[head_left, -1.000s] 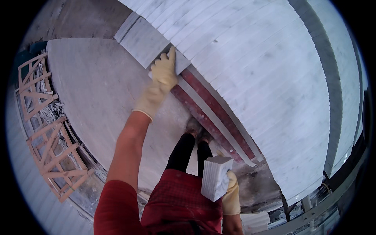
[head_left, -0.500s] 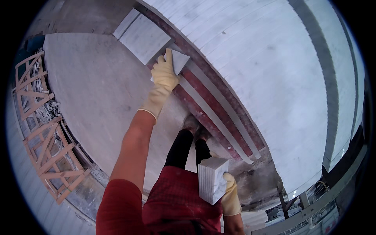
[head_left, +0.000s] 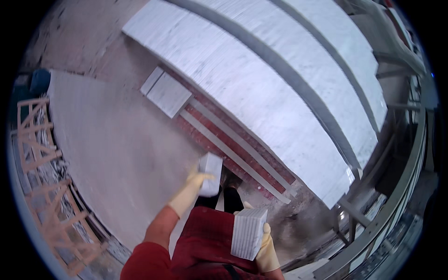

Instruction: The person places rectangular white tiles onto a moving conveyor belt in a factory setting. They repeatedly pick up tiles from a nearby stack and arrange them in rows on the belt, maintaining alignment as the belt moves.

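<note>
My left hand (head_left: 193, 181), in a pale yellow glove, is closed on a small block of white stone tiles (head_left: 212, 169), held above my feet. Motion blurs the fingers a little, and I cannot tell how many tiles it holds. Against my red apron, my right hand (head_left: 267, 249), gloved the same way, grips a stack of white stone tiles (head_left: 246, 234) whose layered edges show. Ahead, a block of grey-white stone tiles (head_left: 169, 94) rests at the far end of a red base with two grey strips (head_left: 235, 156).
Long rows of white stone tiles (head_left: 261, 93) run diagonally across the right. Wooden crates (head_left: 60, 210) stand along the left beside a pale floor (head_left: 112, 135). A metal rail (head_left: 373, 242) curves along the lower right.
My left hand has come back toward my body from beside the tile block on the red base, bringing its tiles along. My right hand keeps its stack. The view has shifted.
</note>
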`<control>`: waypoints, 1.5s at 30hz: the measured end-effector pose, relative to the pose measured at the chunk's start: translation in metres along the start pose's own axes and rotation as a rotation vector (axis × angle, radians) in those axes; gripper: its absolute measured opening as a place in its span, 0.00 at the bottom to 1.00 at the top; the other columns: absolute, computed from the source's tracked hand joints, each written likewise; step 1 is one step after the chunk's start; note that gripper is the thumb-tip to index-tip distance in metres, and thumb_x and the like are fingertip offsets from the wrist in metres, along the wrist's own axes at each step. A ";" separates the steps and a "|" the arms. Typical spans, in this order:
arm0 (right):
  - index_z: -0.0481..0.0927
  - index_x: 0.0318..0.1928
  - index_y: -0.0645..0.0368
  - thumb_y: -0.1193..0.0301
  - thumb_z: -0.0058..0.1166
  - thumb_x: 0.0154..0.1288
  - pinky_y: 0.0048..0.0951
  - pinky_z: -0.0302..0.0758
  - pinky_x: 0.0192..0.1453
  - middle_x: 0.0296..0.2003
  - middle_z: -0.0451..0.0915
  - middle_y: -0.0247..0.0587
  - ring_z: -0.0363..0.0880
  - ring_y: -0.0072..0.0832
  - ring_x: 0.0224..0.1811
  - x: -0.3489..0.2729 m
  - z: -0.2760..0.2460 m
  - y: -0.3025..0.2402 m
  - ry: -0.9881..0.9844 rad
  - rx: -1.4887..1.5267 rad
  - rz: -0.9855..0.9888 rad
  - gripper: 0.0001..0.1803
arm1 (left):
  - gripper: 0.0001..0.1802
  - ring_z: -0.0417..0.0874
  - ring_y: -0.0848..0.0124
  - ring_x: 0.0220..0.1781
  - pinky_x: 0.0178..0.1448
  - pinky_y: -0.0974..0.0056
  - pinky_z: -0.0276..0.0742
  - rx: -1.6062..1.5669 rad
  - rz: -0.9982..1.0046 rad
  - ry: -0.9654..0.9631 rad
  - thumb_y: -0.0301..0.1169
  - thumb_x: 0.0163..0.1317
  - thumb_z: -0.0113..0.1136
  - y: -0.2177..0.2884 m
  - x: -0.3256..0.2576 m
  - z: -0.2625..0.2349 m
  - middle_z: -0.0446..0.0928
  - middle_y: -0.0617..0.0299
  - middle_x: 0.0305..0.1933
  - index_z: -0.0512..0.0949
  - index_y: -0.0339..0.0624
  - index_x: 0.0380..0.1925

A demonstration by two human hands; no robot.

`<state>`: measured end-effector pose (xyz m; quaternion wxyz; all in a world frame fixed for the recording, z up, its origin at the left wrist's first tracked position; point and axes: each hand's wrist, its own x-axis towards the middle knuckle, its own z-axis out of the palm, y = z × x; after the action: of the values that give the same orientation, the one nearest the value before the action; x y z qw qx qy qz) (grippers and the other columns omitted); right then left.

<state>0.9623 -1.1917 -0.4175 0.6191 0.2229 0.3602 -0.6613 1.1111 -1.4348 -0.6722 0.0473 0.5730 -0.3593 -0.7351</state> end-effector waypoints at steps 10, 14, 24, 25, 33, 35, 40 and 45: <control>0.53 0.89 0.55 0.44 0.84 0.54 0.50 0.83 0.75 0.75 0.75 0.61 0.81 0.47 0.73 -0.144 0.029 -0.004 -0.209 0.282 -0.264 0.72 | 0.58 0.84 0.46 0.71 0.70 0.42 0.85 -0.278 -0.321 -0.147 0.15 0.51 0.74 0.085 -0.268 0.021 0.78 0.44 0.74 0.59 0.38 0.84; 0.50 0.90 0.55 0.48 0.80 0.62 0.44 0.79 0.79 0.76 0.76 0.53 0.79 0.39 0.75 -0.237 0.056 -0.032 -0.273 0.354 -0.327 0.67 | 0.54 0.84 0.46 0.70 0.70 0.42 0.85 -0.186 -0.221 -0.175 0.19 0.52 0.73 0.121 -0.322 0.028 0.79 0.45 0.72 0.62 0.39 0.82; 0.49 0.91 0.51 0.59 0.81 0.63 0.44 0.87 0.71 0.68 0.83 0.46 0.86 0.38 0.67 -0.360 -0.054 -0.021 -0.466 0.706 -0.617 0.65 | 0.44 0.86 0.48 0.67 0.71 0.42 0.84 0.107 -0.024 -0.153 0.28 0.57 0.72 0.165 -0.418 0.105 0.82 0.48 0.69 0.70 0.40 0.76; 0.49 0.91 0.51 0.59 0.82 0.63 0.45 0.87 0.71 0.68 0.84 0.46 0.87 0.38 0.67 -0.376 -0.064 -0.016 -0.466 0.730 -0.649 0.65 | 0.43 0.86 0.48 0.67 0.71 0.42 0.84 0.118 -0.009 -0.159 0.29 0.58 0.72 0.158 -0.433 0.110 0.82 0.48 0.69 0.71 0.40 0.76; 0.53 0.90 0.51 0.52 0.86 0.55 0.48 0.85 0.72 0.69 0.81 0.48 0.85 0.41 0.67 -0.517 -0.161 0.034 -0.381 0.712 -1.050 0.70 | 0.37 0.88 0.49 0.65 0.71 0.43 0.84 0.204 -0.031 -0.403 0.36 0.61 0.71 0.060 -0.529 0.205 0.85 0.51 0.67 0.77 0.42 0.72; 0.53 0.90 0.51 0.50 0.87 0.53 0.48 0.85 0.72 0.70 0.80 0.49 0.85 0.41 0.67 -0.549 -0.179 0.041 -0.363 0.702 -1.138 0.71 | 0.35 0.88 0.49 0.64 0.71 0.43 0.83 0.229 -0.059 -0.493 0.38 0.62 0.70 0.032 -0.553 0.239 0.85 0.51 0.66 0.78 0.42 0.71; 0.53 0.90 0.49 0.41 0.85 0.52 0.57 0.90 0.60 0.76 0.74 0.63 0.89 0.54 0.59 -0.615 -0.238 0.080 -0.288 0.673 -1.437 0.73 | 0.42 0.86 0.52 0.68 0.74 0.47 0.82 0.359 -0.113 -0.740 0.32 0.59 0.67 -0.014 -0.670 0.357 0.83 0.52 0.68 0.71 0.45 0.78; 0.52 0.90 0.47 0.35 0.78 0.58 0.54 0.90 0.58 0.77 0.75 0.59 0.89 0.53 0.58 -0.652 -0.304 0.113 -0.259 0.630 -1.654 0.70 | 0.47 0.86 0.54 0.69 0.73 0.50 0.83 0.508 -0.079 -0.961 0.30 0.56 0.67 -0.054 -0.737 0.461 0.82 0.53 0.70 0.70 0.45 0.80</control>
<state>1.1141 -0.5306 -0.1521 -0.1100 -0.0247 0.1347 -0.9845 0.9754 -0.8215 -0.0690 -0.2896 0.1790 -0.4849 -0.8056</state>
